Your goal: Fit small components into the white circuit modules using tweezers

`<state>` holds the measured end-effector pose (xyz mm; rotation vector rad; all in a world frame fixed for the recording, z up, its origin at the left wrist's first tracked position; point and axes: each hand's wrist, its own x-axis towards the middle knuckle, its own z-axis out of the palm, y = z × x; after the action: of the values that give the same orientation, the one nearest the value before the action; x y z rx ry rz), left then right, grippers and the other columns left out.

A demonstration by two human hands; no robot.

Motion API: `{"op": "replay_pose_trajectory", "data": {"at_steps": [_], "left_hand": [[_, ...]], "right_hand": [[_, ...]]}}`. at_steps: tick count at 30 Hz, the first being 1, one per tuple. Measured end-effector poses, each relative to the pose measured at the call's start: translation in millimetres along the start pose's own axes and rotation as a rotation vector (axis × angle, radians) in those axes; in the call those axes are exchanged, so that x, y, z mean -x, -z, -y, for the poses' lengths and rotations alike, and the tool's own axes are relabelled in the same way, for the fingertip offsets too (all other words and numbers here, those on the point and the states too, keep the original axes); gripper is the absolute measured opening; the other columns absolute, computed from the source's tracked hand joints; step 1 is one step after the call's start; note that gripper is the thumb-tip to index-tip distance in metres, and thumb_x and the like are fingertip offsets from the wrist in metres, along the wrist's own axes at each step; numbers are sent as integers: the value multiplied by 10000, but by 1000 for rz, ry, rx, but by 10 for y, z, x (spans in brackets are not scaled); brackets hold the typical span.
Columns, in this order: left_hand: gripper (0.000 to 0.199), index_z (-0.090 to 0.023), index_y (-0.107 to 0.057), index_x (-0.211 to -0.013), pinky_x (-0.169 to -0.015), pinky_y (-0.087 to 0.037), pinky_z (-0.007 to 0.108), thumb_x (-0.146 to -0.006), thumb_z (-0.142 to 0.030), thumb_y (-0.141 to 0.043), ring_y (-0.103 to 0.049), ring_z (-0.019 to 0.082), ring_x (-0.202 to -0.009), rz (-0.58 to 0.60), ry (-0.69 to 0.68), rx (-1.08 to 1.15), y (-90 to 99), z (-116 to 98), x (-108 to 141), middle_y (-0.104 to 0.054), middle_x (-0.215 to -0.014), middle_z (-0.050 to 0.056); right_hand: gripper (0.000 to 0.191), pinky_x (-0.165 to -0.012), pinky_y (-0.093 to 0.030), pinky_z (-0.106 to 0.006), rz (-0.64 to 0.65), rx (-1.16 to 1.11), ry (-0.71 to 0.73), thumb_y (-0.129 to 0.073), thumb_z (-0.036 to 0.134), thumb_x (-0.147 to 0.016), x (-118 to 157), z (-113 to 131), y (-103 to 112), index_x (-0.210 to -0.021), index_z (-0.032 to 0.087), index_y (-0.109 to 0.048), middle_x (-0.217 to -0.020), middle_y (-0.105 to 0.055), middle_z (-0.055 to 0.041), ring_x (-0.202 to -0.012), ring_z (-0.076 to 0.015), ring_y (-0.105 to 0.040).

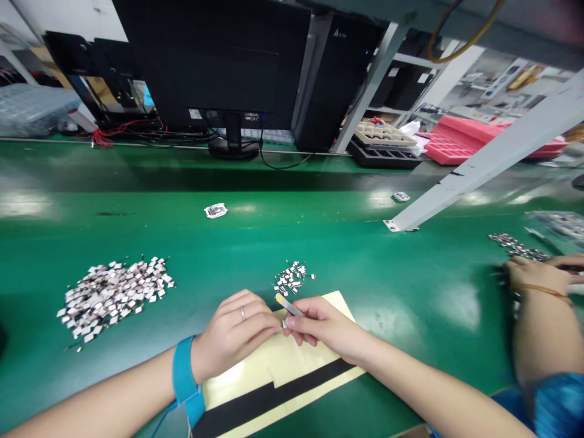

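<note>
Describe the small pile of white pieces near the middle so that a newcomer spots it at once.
Start at the large black monitor and come down the green tabletop to the bare right hand. Just beyond it lies a loose scatter of tiny, white, squarish pieces, far smaller than the broad whitish heap at left.

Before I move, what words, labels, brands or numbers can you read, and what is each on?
None can be read.
Computer tower: pale logo and lettering, too blurred.
Monitor: white label low on the back, too small.
Dark boxes on the shelf: white labels, too small.
</note>
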<state>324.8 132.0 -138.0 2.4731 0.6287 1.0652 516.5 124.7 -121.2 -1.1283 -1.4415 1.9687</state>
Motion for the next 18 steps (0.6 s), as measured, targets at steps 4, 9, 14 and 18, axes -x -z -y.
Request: {"op": "replay_pose_trajectory", "data": {"at_steps": [4,9,14,18], "left_hand": [[100,-157,-557,-830,-629,-389,274,-765,-83,-575,-518,132,-666,-4,9,4,2,-10,-8,-618,-713,14],[90,-155,-552,-816,-626,-389,268,-767,-82,-571,-516,126,-664,-17,8,-4,4,-22,-9,-617,-710,8],[77,-155,-545,-805,-627,-394,270,-772,-88,-561,-522,128,-666,-27,12,-18,5,-21,-13,-617,-702,8],[62,-154,-544,-789,-625,-398,267,-778,-94,-551,-521,126,-667,-36,30,-39,2,-18,-19,-615,-696,8]], "right_hand": [[275,-413,-239,-167,-1,-11,-8,-555,350,-771,3,-4,5,-684,91,-583,-517,-485,13,-422,-45,-354],[262,-407,-243,-164,-2,-38,-9,-559,339,-761,0,-7,9,-681,91,-586,-511,-484,14,-420,-44,-356],[254,-405,-241,-165,-18,-43,-3,-560,336,-752,2,-7,16,-677,94,-587,-506,-480,15,-420,-46,-351],[259,-408,-244,-168,-28,-43,5,-563,344,-751,2,-14,23,-681,96,-591,-509,-477,16,-426,-48,-353]]}}
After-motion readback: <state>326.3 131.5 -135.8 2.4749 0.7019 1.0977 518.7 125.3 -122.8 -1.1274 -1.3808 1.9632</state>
